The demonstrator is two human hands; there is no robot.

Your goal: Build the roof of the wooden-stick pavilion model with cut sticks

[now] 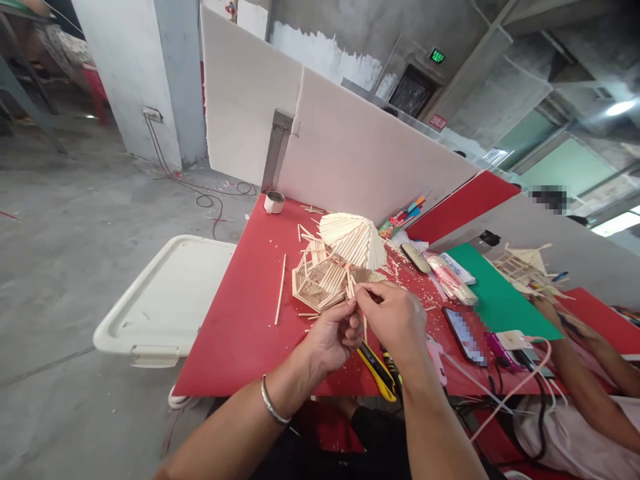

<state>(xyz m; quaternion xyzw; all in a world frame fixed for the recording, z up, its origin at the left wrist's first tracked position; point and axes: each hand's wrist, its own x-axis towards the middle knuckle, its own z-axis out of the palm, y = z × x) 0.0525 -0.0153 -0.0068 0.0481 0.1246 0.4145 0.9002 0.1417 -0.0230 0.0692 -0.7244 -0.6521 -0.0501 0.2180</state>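
Over the red table, my left hand (pixel 333 337) and my right hand (pixel 397 317) meet with their fingertips pinched on a few short, thin wooden sticks (pixel 351 285). Just beyond them stands a stick model (pixel 316 285) with hexagonal walls of stacked sticks. Its cone-shaped stick roof (pixel 350 237) rises behind my fingers. Whether the pinched sticks touch the model cannot be made out. One long loose stick (pixel 281 290) lies left of the model. Below my right hand is a yellow utility knife (pixel 376 372), partly covered.
A roll of tape (pixel 274 202) sits at the table's far left corner. To the right are a glasses case (pixel 416 257), bagged sticks (pixel 451 279), a phone (pixel 465 335) and cables. Another person's arms work at a second model (pixel 525 267). A white bin lid (pixel 165 293) stands left.
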